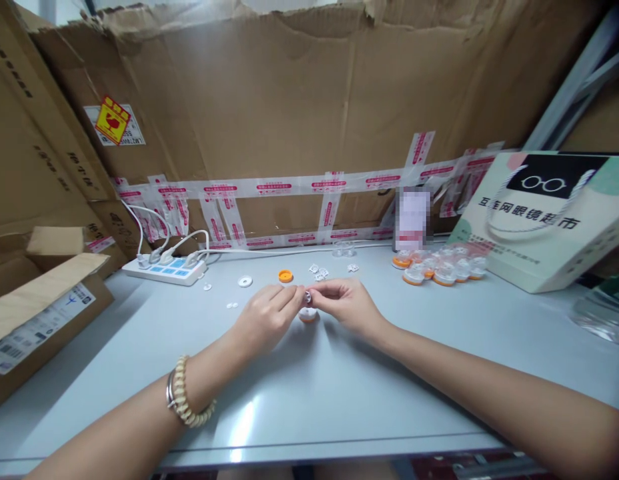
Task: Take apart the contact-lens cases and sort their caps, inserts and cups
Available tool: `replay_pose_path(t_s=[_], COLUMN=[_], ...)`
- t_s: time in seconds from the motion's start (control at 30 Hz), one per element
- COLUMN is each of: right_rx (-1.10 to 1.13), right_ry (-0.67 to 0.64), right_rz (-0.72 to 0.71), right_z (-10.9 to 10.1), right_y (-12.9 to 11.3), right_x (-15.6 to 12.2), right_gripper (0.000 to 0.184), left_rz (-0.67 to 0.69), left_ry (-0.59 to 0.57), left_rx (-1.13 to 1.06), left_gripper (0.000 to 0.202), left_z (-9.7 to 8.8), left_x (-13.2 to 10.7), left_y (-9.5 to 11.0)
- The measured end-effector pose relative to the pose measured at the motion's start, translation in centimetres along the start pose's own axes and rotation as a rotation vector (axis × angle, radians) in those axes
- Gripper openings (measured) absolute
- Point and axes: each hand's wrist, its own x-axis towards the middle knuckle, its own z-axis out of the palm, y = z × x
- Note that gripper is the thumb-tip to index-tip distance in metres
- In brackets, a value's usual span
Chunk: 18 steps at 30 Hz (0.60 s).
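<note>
My left hand (269,313) and my right hand (347,303) meet over the middle of the table. Both are closed, their fingertips pinching a small white-and-dark part (307,297) whose kind I cannot make out, as the fingers partly cover it. Just below it a round white-and-orange case (307,315) rests on the table. Farther back lie an orange ring-shaped piece (285,275), a white round piece (245,282) and several small white cut-out pieces (319,273). Tiny white discs (232,305) are left of my left hand.
Several round orange-and-white cases with clear tops (442,267) cluster at the right, before an upright blurred phone (413,217). Clear round covers (344,250) sit at the back. A paper bag (544,220), a power strip (167,268) and an open cardboard box (44,307) flank the table.
</note>
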Motion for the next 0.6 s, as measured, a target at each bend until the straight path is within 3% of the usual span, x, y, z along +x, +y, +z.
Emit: replay_pose_path(t_s=[0.33,0.6], right_rx=[0.049,0.208], right_ry=[0.003,-0.012], right_rz=[0.035,0.202], right_z=[-0.19,-0.49], right_y=[0.65,0.76], right_x=[0.25,0.74], right_gripper=[0.023,0.024], left_rz=[0.035,-0.056], left_ry=[0.037,0.114], left_rx=[-0.017,-0.149], left_gripper=[0.017,0.014], left_z=[0.38,0.82], left_x=[-0.17,-0.14], left_y=[0.0,-0.11])
